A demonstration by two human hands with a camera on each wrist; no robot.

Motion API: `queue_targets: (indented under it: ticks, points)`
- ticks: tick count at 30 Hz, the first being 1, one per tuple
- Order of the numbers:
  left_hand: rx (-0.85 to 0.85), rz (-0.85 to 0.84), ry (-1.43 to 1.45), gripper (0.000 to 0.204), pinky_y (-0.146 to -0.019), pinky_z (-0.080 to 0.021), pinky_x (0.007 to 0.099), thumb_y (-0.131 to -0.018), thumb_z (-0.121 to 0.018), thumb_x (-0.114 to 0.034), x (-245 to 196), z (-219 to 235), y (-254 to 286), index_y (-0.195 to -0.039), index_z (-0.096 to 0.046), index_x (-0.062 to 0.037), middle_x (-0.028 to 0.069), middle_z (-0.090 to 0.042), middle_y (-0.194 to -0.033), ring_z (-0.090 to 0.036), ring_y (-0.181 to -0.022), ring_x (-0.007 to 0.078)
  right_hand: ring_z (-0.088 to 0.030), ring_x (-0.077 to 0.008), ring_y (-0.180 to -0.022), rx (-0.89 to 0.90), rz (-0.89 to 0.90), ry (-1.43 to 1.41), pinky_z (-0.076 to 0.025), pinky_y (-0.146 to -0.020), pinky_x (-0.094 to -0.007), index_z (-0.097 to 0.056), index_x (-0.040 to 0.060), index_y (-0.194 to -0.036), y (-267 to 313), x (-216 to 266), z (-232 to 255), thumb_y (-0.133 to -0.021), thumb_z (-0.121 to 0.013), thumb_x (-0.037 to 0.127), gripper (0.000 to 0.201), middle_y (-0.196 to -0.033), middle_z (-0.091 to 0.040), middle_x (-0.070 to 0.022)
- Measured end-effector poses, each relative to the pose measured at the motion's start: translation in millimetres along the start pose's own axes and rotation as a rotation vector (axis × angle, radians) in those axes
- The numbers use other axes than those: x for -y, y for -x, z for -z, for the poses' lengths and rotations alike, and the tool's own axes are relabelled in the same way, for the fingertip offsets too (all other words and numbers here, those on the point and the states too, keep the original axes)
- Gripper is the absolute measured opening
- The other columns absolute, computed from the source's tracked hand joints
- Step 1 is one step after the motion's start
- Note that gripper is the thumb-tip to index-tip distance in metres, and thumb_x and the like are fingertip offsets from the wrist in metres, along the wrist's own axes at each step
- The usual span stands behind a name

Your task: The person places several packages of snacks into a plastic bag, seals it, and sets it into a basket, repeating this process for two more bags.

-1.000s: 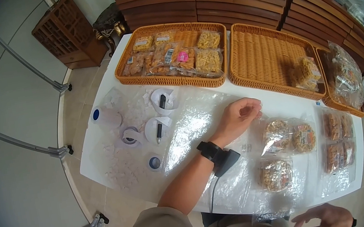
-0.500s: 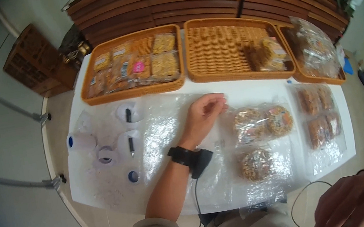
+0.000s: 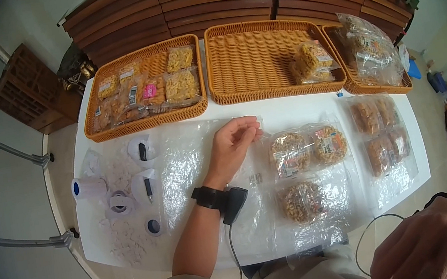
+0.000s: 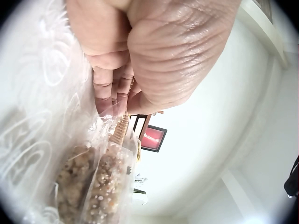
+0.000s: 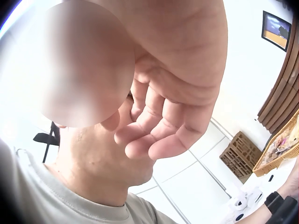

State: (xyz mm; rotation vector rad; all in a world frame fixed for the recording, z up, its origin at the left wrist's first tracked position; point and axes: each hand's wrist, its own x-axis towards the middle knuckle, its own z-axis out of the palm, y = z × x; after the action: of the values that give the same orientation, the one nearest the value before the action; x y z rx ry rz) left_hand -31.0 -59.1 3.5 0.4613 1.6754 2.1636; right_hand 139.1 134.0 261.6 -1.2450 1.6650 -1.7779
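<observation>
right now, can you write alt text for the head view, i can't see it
A person's left hand pinches clear plastic film beside three packaged round snacks on a white table. Three wicker baskets line the table's far side, and the right hand, holding nothing, is at the lower right.

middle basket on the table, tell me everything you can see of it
The middle basket is a shallow, rectangular tray, orange-brown and woven, apparently wicker, with a raised rim and rounded corners. It sits flat on the white table, between the left basket and the right basket. Clear packs of yellow snacks lie piled at its right end; the rest of its floor is bare. The left hand is in front, not touching it.
</observation>
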Motion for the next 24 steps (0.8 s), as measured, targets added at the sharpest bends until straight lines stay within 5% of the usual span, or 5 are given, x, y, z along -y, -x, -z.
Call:
queue_targets:
  ticks: [19,22,23,24]
  points:
    - [-0.015,-0.017,-0.017,0.019,-0.086,-0.055,0.0278,-0.098,-0.059,-0.005,1,0,-2,-0.115,-0.063,0.0031,0.0084,-0.07,-0.103,-0.067,-0.093,0.0149,-0.067,-0.0223,-0.069,-0.019,0.022,-0.13,-0.047,-0.053,-0.0309,-0.078,0.0025,-0.095,0,-7,4,-0.087,-0.074,0.006,0.009,-0.079,-0.068,-0.01]
    - [-0.018,-0.012,-0.014,0.019,-0.085,-0.055,0.0275,-0.098,-0.059,-0.005,1,0,-1,-0.115,-0.063,0.0032,0.0084,-0.07,-0.103,-0.067,-0.093,0.0149,-0.067,-0.0197,-0.077,0.111,0.043,-0.11,-0.052,-0.061,-0.0303,-0.073,0.0015,-0.11,5,-12,17,-0.093,-0.068,0.005,0.018,-0.088,-0.069,-0.0104]
    - [-0.02,0.003,-0.015,0.02,-0.086,-0.054,0.028,-0.098,-0.058,-0.004,0,0,-1,-0.116,-0.063,0.0032,0.0087,-0.07,-0.104,-0.067,-0.094,0.0147,-0.067,-0.0268,-0.079,0.171,-0.054,-0.176,-0.055,-0.068,-0.037,-0.069,-0.0014,-0.108,9,-17,31,-0.094,-0.066,0.007,0.017,-0.09,-0.067,-0.0174]
    - [-0.021,0.018,-0.017,0.021,-0.086,-0.053,0.0284,-0.098,-0.057,-0.003,-1,0,-1,-0.117,-0.062,0.0033,0.0089,-0.069,-0.106,-0.066,-0.094,0.0146,-0.067,-0.027,-0.084,0.043,-0.091,-0.12,-0.055,-0.073,-0.0378,-0.067,-0.0032,-0.109,21,-24,41,-0.094,-0.065,0.007,0.019,-0.093,-0.067,-0.0179]
